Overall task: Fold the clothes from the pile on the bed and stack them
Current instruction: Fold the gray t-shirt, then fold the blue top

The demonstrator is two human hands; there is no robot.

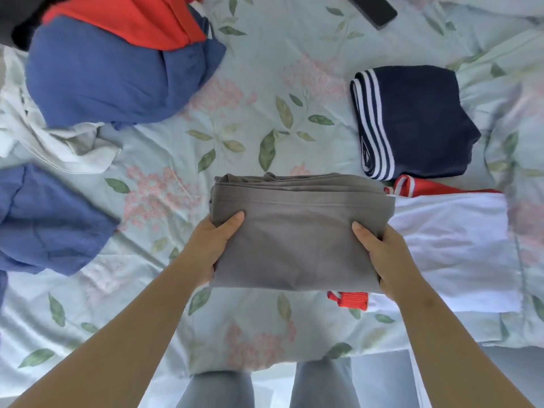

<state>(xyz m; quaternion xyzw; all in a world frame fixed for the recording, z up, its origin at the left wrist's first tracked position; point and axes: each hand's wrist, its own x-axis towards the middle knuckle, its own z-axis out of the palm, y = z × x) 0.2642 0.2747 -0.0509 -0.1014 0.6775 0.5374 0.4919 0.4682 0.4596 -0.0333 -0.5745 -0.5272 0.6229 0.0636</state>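
Note:
A folded grey garment [297, 231] is held flat in front of me, over the floral bedspread [250, 107]. My left hand [210, 245] grips its left edge, thumb on top and fingers underneath. My right hand [379, 254] grips its right edge the same way. The grey garment's right side overlaps a folded white garment with red trim [456, 248] lying on the bed. Behind that lies a folded navy garment with white stripes [412, 122]. The unfolded pile is at the left: blue cloth [112, 78], red cloth [132, 19], white cloth [53, 145].
Another blue garment [44, 219] lies crumpled at the left edge. A dark phone [374, 8] rests on the bedspread at the top. The bed's near edge runs along the bottom, with my legs [265, 387] against it.

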